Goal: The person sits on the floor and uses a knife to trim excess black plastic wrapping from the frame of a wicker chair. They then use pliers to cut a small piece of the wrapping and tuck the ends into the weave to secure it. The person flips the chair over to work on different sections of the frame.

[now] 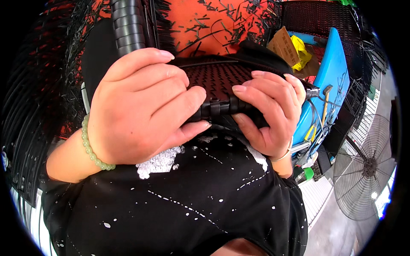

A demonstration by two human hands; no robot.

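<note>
A black woven wicker piece (218, 74) lies across my lap, its near edge wrapped in flat black strip. My left hand (141, 102), with a green bead bracelet at the wrist, has its fingers curled over the left part of that edge. On the right part of the same edge, my right hand (273, 106) grips with the thumb below and the fingers above. Between the two hands a short stretch of the wrapped edge shows. A thick black wrapped bar (128, 25) rises beyond my left hand. What lies under my palms is hidden.
Black strip offcuts litter an orange surface (188, 27) ahead. To the right are a blue plastic seat (331, 64), a small hammer (326, 102), a yellow-handled tool (310, 133), a cardboard box (284, 47) and yellow plastic (301, 53). A large fan (369, 166) stands farther right. Black strands (25, 102) hang at left.
</note>
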